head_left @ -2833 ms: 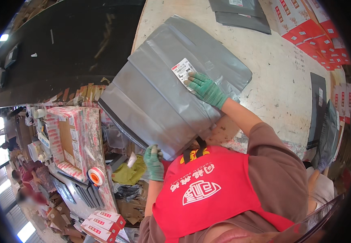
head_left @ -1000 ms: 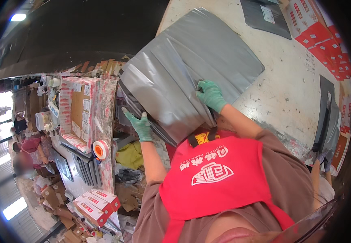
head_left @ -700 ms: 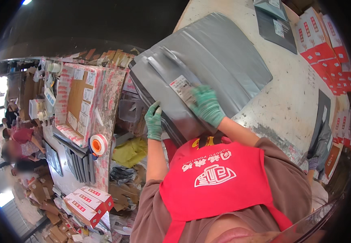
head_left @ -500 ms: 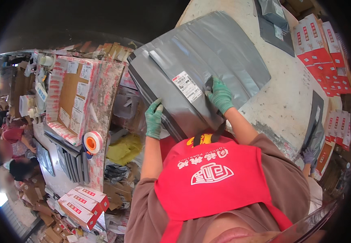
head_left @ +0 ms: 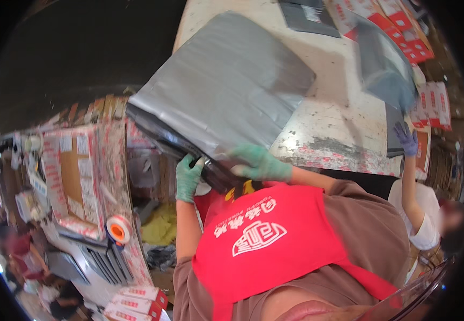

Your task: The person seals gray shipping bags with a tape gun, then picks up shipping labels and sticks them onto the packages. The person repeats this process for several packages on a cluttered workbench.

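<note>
A stack of grey plastic mailing bags (head_left: 226,80) lies on the table in front of me, its dark folded edges showing along the left and near sides. My left hand (head_left: 189,179), in a green glove, grips the near left corner of the stack, fingers closed round the edge. Also gloved in green, my right hand (head_left: 261,163) is over the stack's near edge, its fingers stretched to the left and partly blurred. The top bag shows no label. To the right, a blurred grey parcel (head_left: 384,67) is above the table's far right side.
A co-worker's purple-gloved hand (head_left: 406,139) is raised just below that parcel. Red and white boxes (head_left: 430,107) stand at the right. Another dark bag (head_left: 309,16) lies at the back of the pale table (head_left: 328,112). At left are a tape roll (head_left: 118,230) and a cardboard tray (head_left: 74,176).
The labelled grey parcel has left the stack, and a blurred one shows at the right. My right hand has come down and left to the near edge. The whole view has shifted.
</note>
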`<action>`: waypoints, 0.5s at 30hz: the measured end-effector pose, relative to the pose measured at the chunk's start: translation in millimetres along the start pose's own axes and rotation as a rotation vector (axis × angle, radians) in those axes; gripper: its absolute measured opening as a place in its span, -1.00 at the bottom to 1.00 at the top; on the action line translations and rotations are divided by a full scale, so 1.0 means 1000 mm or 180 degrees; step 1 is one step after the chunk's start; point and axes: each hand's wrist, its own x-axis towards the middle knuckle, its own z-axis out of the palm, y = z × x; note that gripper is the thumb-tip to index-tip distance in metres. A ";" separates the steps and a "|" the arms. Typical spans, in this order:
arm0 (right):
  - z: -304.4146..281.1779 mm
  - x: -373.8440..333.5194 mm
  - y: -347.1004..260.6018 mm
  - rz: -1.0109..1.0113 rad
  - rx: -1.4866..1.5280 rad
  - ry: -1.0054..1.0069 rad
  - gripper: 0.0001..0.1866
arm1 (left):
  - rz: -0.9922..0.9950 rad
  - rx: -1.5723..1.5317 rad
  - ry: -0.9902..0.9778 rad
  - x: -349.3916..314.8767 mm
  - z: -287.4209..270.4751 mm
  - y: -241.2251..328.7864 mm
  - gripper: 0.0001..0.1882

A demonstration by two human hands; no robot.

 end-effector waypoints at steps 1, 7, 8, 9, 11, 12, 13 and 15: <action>-0.018 -0.029 0.012 0.1128 0.0460 0.0131 -0.60 | 0.0382 0.0384 0.0293 0.001 0.008 0.001 -0.82; -0.041 -0.087 0.063 0.2256 0.3089 0.0191 -0.26 | 0.0567 -0.2006 0.0585 0.018 0.008 0.094 -0.91; -0.039 -0.084 0.065 0.2150 0.3792 0.0197 -0.18 | 0.0322 -0.2609 0.0569 0.023 0.000 0.111 -0.93; -0.037 -0.081 0.068 0.2026 0.4490 0.0191 -0.11 | -0.0058 -0.2794 0.0610 0.021 -0.010 0.124 -0.94; -0.052 -0.059 0.080 0.2095 0.5045 0.0933 -0.02 | 0.0238 -0.1871 0.0685 0.009 -0.035 0.120 -0.71; -0.066 -0.045 0.101 0.1994 0.5220 0.1334 0.02 | 0.0221 -0.2021 0.0598 0.000 -0.041 0.127 -0.60; -0.080 -0.032 0.120 0.1847 0.5385 0.1747 0.06 | 0.0202 -0.2160 0.0493 -0.009 -0.046 0.135 -0.49; -0.119 -0.009 0.139 0.1083 0.4934 0.1767 0.00 | 0.0194 -0.2232 0.0341 -0.022 -0.068 0.103 -0.45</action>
